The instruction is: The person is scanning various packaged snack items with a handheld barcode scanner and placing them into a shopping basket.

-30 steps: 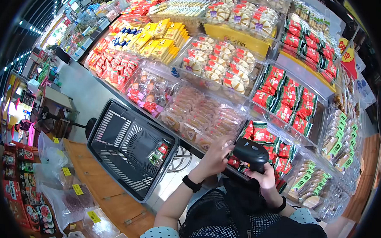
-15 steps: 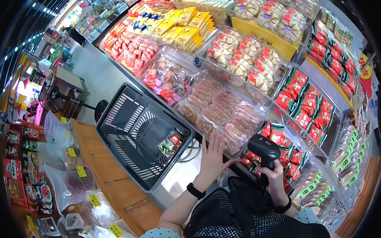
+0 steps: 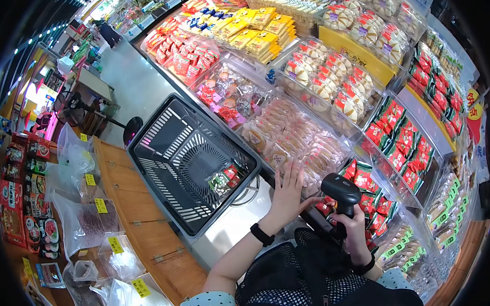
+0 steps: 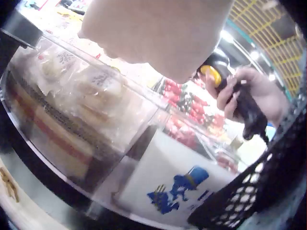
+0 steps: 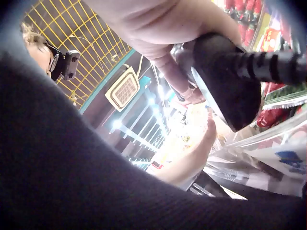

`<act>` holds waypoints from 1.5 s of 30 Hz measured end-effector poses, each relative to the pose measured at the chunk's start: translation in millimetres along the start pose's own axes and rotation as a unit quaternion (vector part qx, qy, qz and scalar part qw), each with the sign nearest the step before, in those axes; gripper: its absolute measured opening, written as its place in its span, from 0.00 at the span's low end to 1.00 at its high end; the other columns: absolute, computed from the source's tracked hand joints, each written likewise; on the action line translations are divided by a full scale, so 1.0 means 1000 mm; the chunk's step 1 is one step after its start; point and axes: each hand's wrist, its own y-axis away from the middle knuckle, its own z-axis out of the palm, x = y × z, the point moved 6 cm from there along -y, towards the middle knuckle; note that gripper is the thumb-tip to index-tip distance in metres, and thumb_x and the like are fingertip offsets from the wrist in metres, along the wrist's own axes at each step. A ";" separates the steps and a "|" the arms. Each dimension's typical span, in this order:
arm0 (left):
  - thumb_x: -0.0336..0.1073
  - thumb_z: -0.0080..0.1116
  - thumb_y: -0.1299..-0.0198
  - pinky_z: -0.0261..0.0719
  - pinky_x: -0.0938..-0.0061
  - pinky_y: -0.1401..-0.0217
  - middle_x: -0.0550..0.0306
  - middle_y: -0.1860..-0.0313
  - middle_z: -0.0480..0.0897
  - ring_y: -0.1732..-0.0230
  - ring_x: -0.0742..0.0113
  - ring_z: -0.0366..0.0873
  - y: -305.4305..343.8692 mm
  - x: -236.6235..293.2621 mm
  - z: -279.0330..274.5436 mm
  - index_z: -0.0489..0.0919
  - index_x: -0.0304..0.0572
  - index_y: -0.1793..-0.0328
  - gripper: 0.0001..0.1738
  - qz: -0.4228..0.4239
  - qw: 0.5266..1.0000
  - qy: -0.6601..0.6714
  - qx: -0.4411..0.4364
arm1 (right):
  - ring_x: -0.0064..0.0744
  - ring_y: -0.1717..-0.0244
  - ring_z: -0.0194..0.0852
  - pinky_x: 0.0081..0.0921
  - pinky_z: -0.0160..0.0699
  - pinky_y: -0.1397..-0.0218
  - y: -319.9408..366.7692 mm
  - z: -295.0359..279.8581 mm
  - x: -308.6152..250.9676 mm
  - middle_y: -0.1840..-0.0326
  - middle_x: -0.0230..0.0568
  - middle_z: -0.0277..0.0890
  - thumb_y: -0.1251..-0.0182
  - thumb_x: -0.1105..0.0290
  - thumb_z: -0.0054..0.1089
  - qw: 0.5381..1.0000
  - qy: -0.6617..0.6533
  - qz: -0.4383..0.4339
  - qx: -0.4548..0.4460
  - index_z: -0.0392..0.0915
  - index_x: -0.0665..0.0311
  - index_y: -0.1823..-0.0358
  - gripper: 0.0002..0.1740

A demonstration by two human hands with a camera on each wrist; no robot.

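My right hand [image 3: 356, 230] grips a black handheld barcode scanner [image 3: 341, 191] by its handle, its head above red-and-green snack packets [image 3: 365, 181]. In the left wrist view, fingers of that hand curl round the scanner [image 4: 248, 112]. My left hand [image 3: 286, 197] reaches forward with straight, spread fingers and nothing in its grasp. Its fingertips overlap the near edge of a clear bin of wrapped pastries [image 3: 301, 134]. The left wrist view shows the back of this hand [image 4: 158, 33] over the bin wall.
To the left stands a dark grey shopping basket [image 3: 167, 197] with a small red-and-green packet [image 3: 224, 180] inside. Clear bins of snacks rise in tiers ahead and right. A wooden counter [image 3: 143, 212] with plastic bags lies at the left; a person [image 3: 108, 34] stands far down the aisle.
My left hand has moved away from beside the scanner toward the pastry bin, its fingers straightening and spreading. My right hand keeps hold of the scanner. The head view has shifted slightly.
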 end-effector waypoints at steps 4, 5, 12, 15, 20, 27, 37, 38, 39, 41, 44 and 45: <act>0.56 0.54 0.46 0.36 0.48 0.29 0.39 0.30 0.51 0.27 0.43 0.39 0.001 -0.015 -0.031 0.56 0.38 0.32 0.42 -0.005 0.995 0.084 0.062 | 0.22 0.69 0.75 0.17 0.72 0.64 0.001 -0.001 -0.011 0.69 0.35 0.75 0.53 0.83 0.55 0.999 0.004 -0.044 0.007 0.71 0.70 0.55 0.19; 0.53 0.55 0.45 0.37 0.50 0.29 0.41 0.29 0.52 0.27 0.43 0.41 0.002 -0.023 -0.050 0.56 0.42 0.31 0.40 -0.022 0.985 0.133 0.108 | 0.22 0.69 0.75 0.17 0.71 0.64 0.000 -0.003 -0.011 0.70 0.35 0.75 0.53 0.82 0.55 0.999 0.008 -0.047 0.015 0.71 0.70 0.56 0.19; 0.33 0.55 0.44 0.59 0.66 0.38 0.48 0.51 0.72 0.43 0.53 0.65 0.036 -0.139 -0.171 0.72 0.36 0.51 0.15 -0.250 0.887 0.137 0.363 | 0.23 0.71 0.74 0.19 0.71 0.65 0.001 0.004 -0.003 0.72 0.35 0.74 0.54 0.82 0.57 0.996 0.037 -0.059 0.052 0.72 0.69 0.58 0.17; 0.39 0.56 0.45 0.69 0.65 0.47 0.45 0.56 0.77 0.51 0.50 0.73 0.038 -0.219 -0.143 0.74 0.35 0.52 0.18 -0.269 0.930 0.079 0.237 | 0.22 0.71 0.73 0.19 0.70 0.65 0.006 0.016 0.000 0.72 0.34 0.74 0.55 0.82 0.58 0.996 0.046 -0.056 0.058 0.72 0.69 0.59 0.18; 0.47 0.62 0.53 0.74 0.60 0.51 0.44 0.56 0.79 0.53 0.50 0.77 0.040 -0.290 -0.026 0.76 0.39 0.53 0.24 -0.285 0.949 -0.019 -0.135 | 0.21 0.72 0.71 0.19 0.68 0.65 0.007 0.026 0.001 0.73 0.33 0.73 0.56 0.82 0.60 0.993 0.060 -0.044 0.093 0.72 0.68 0.59 0.18; 0.46 0.50 0.46 0.78 0.65 0.58 0.54 0.49 0.79 0.48 0.61 0.77 0.072 -0.325 0.134 0.80 0.49 0.50 0.20 -0.309 0.856 -0.107 -0.400 | 0.21 0.71 0.69 0.19 0.66 0.66 0.013 0.038 -0.001 0.72 0.31 0.71 0.57 0.81 0.62 0.979 0.080 -0.027 0.184 0.72 0.66 0.60 0.19; 0.50 0.49 0.46 0.77 0.60 0.57 0.46 0.60 0.81 0.57 0.53 0.80 0.060 -0.332 0.110 0.78 0.50 0.53 0.19 -0.219 0.925 -0.040 -0.309 | 0.23 0.70 0.72 0.20 0.68 0.63 0.019 0.071 -0.013 0.71 0.35 0.74 0.57 0.79 0.60 0.977 0.071 -0.028 0.198 0.71 0.68 0.60 0.19; 0.50 0.49 0.46 0.77 0.60 0.57 0.46 0.60 0.81 0.57 0.53 0.80 0.052 -0.323 0.089 0.78 0.50 0.53 0.19 -0.217 0.925 -0.040 -0.309 | 0.24 0.70 0.71 0.20 0.68 0.63 0.021 0.071 -0.012 0.71 0.35 0.74 0.57 0.79 0.60 0.976 0.082 -0.026 0.198 0.71 0.68 0.59 0.19; 0.49 0.53 0.49 0.77 0.61 0.58 0.47 0.62 0.81 0.59 0.52 0.80 0.042 -0.310 0.067 0.79 0.48 0.56 0.18 -0.184 0.932 -0.049 -0.309 | 0.24 0.70 0.71 0.20 0.68 0.63 0.023 0.071 -0.013 0.71 0.35 0.74 0.57 0.79 0.60 0.976 0.082 -0.027 0.200 0.71 0.68 0.59 0.19; 0.46 0.59 0.55 0.77 0.61 0.60 0.47 0.68 0.81 0.64 0.51 0.80 0.025 -0.287 0.018 0.81 0.45 0.64 0.16 -0.119 0.943 -0.074 -0.302 | 0.24 0.70 0.71 0.21 0.69 0.63 0.026 0.074 -0.016 0.71 0.35 0.73 0.56 0.79 0.60 0.977 0.073 -0.026 0.201 0.71 0.69 0.58 0.19; 0.41 0.64 0.59 0.73 0.62 0.65 0.50 0.74 0.79 0.69 0.51 0.77 0.004 -0.248 -0.086 0.78 0.42 0.72 0.12 -0.091 0.990 0.031 -0.106 | 0.24 0.70 0.71 0.21 0.70 0.63 0.027 0.080 -0.022 0.70 0.35 0.73 0.56 0.80 0.60 0.980 0.051 -0.032 0.189 0.70 0.69 0.57 0.20; 0.40 0.64 0.58 0.72 0.63 0.66 0.53 0.76 0.78 0.70 0.53 0.75 -0.001 -0.233 -0.117 0.77 0.42 0.73 0.11 -0.053 0.998 0.016 -0.043 | 0.24 0.70 0.71 0.21 0.70 0.63 0.027 0.080 -0.022 0.70 0.35 0.73 0.56 0.80 0.60 0.980 0.046 -0.036 0.189 0.70 0.69 0.57 0.20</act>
